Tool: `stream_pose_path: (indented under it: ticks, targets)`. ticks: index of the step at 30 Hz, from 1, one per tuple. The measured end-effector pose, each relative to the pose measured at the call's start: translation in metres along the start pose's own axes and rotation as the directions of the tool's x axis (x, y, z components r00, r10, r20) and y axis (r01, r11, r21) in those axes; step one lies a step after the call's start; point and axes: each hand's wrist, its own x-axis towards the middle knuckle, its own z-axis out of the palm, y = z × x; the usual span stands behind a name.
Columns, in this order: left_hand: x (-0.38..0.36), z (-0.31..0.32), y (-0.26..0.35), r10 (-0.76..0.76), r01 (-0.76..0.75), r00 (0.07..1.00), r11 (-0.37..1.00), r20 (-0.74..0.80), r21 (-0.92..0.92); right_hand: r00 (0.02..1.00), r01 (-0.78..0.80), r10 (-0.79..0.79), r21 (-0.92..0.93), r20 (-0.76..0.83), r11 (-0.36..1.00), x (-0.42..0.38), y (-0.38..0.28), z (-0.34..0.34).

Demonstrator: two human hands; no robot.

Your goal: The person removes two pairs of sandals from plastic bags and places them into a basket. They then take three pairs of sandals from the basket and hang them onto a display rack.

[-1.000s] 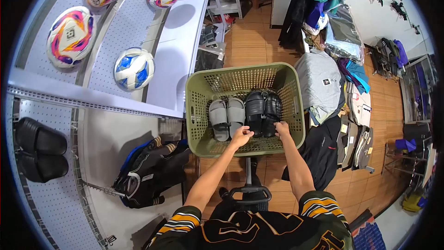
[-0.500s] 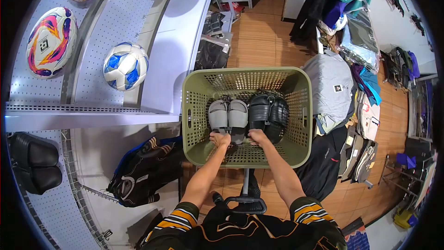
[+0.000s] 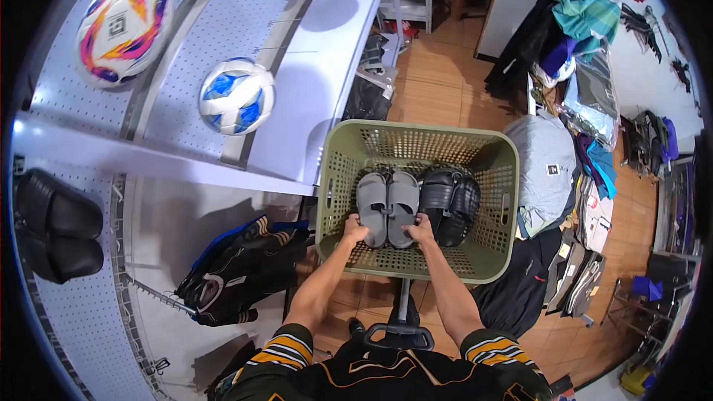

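Note:
A pair of grey slide sandals [image 3: 388,212] is held side by side inside the olive-green perforated basket [image 3: 416,276]. My left hand [image 3: 355,231] grips the left sandal's outer edge near the heel. On the other side, my right hand [image 3: 420,230] is closed on the right sandal's edge, thumb on top. Just right of them lies a pair of black slide sandals [image 3: 450,206] in the same basket, touched by neither hand. The undersides of the grey pair and some of my fingers are hidden.
At the left, a white shelf [image 3: 186,160] holds several soccer balls, including a blue-and-white ball [image 3: 237,96]. Black slides [image 3: 59,226] hang on the pegboard below. Dark jerseys [image 3: 238,275] hang beside the basket. Folded clothes [image 3: 546,171] are piled close on its right.
Both hands have taken hold of the grey sandals, which now appear larger and raised nearer to me. The view has shifted, so the basket sits further right.

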Motion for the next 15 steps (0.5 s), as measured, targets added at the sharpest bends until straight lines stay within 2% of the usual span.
stream_pose_path:
  ticks: [2, 3, 4, 6, 7, 8, 9, 10, 11, 12, 13, 14, 15]
  targets:
    - [-0.009, 0.003, -0.012, 0.106, -0.088, 0.987, 0.986, -0.121, 0.142, 0.994, 0.042, -0.043, -0.006, -0.100, 0.999, 0.002, 0.006, 0.004]
    - [-0.012, 0.000, -0.018, 0.095, -0.095, 0.995, 0.994, -0.018, -0.049, 0.977, 0.134, -0.129, 0.022, -0.172, 0.991, 0.005, 0.012, 0.008]
    - [-0.019, 0.000, -0.019, 0.102, -0.090, 0.992, 0.983, 0.073, -0.159, 0.946, 0.233, -0.216, 0.044, -0.240, 0.971, 0.007, 0.015, 0.008]
    - [-0.032, 0.002, -0.034, 0.207, -0.175, 0.972, 0.955, 0.114, -0.241, 0.904, 0.340, -0.332, -0.019, -0.268, 0.940, -0.010, -0.005, -0.006]
    - [-0.045, 0.004, -0.041, 0.296, -0.232, 0.949, 0.890, 0.111, -0.393, 0.899, 0.372, -0.358, 0.007, -0.254, 0.928, -0.015, -0.009, -0.013]
    - [-0.074, -0.005, -0.031, 0.361, -0.326, 0.932, 0.883, 0.043, -0.337, 0.866, 0.406, -0.411, -0.079, -0.286, 0.910, -0.044, -0.029, -0.022]
    - [-0.090, -0.010, -0.030, 0.442, -0.418, 0.897, 0.829, -0.022, -0.372, 0.849, 0.456, -0.417, 0.053, -0.324, 0.888, -0.060, -0.036, -0.023]
    - [-0.131, -0.027, -0.009, 0.436, -0.400, 0.900, 0.802, -0.021, -0.443, 0.816, 0.514, -0.447, 0.107, -0.367, 0.851, -0.071, -0.036, -0.026]
    - [-0.159, -0.038, -0.002, 0.490, -0.494, 0.865, 0.797, -0.105, -0.347, 0.785, 0.541, -0.466, 0.085, -0.409, 0.837, -0.103, -0.048, -0.033]
    - [-0.188, -0.047, 0.002, 0.576, -0.597, 0.793, 0.671, -0.197, -0.440, 0.728, 0.599, -0.529, 0.029, -0.435, 0.800, -0.117, -0.049, -0.039]
    - [-0.221, -0.067, 0.009, 0.596, -0.617, 0.778, 0.666, -0.199, -0.419, 0.825, 0.508, -0.414, 0.184, -0.384, 0.842, -0.171, -0.078, -0.046]
    - [-0.259, -0.088, 0.015, 0.613, -0.634, 0.765, 0.664, -0.197, -0.398, 0.752, 0.606, -0.499, 0.156, -0.431, 0.780, -0.200, -0.087, -0.046]
    - [-0.313, -0.116, 0.026, 0.626, -0.662, 0.748, 0.674, -0.222, -0.328, 0.723, 0.634, -0.530, 0.120, -0.443, 0.764, -0.239, -0.102, -0.041]
